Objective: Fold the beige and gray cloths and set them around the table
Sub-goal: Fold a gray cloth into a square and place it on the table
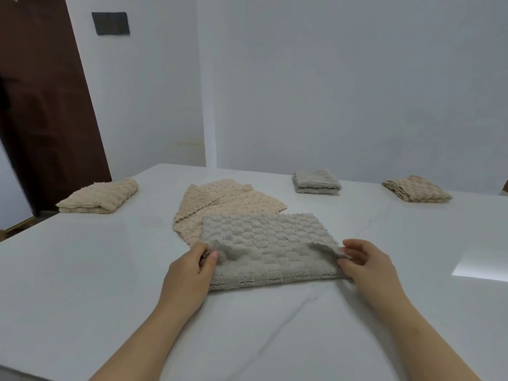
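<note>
Both hands work a gray cloth [266,248] at the near side of the white tabletop [82,284].

Left hand [192,268] and right hand [365,262] each pinch a raised flap at the cloth's side edges between thumb and fingers [354,247]. Soft, light and limp, the plush weave should grip easily; its corners look the surest hold. Just behind, partly overlapped, lies an unfolded beige cloth [220,204]. Farther off, well apart, sit a left beige bundle [101,196], a gray bundle [316,182] and a right beige bundle [415,192].

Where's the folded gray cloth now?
Head view: folded gray cloth lies far across the table, right of center, between the spread beige cloth and the right-hand folded beige cloth.
</note>
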A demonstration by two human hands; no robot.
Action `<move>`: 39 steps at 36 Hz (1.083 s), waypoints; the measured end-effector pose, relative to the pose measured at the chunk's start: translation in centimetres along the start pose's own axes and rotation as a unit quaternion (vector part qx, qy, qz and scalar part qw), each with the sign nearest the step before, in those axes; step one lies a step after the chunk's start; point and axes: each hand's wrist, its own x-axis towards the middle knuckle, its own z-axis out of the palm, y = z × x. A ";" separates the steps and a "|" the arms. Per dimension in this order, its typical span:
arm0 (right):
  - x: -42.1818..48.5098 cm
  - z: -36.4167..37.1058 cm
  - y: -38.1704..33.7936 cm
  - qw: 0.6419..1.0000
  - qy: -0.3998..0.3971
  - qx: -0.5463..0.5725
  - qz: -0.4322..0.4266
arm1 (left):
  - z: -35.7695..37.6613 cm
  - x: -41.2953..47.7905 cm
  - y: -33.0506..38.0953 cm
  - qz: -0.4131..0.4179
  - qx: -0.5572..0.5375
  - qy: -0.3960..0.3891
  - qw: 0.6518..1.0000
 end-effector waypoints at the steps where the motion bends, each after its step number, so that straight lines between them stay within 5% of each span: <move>1: 0.0 0.0 0.1 0.998 0.008 -0.059 -0.021 | 0.0 0.0 0.0 0.000 0.009 -0.001 1.000; 6: 0.1 0.2 0.6 0.972 0.048 -0.212 -0.090 | 0.0 0.0 0.2 -0.010 0.013 0.020 1.000; 11: 0.1 0.6 -0.2 0.992 -0.004 -0.097 -0.081 | 0.1 0.0 0.2 -0.026 0.002 0.000 1.000; 28: 0.0 -1.0 -0.9 0.981 -0.072 -0.181 -0.007 | -1.3 0.4 0.2 -0.022 0.173 -0.064 0.983; 35: -0.7 -1.9 -1.5 0.970 -0.114 -0.216 -0.010 | -3.3 0.3 -0.3 -0.071 0.097 -0.158 0.980; 39: -0.6 -2.2 -1.7 0.985 -0.075 -0.154 -0.035 | -4.1 0.6 -0.3 -0.093 0.001 -0.177 0.980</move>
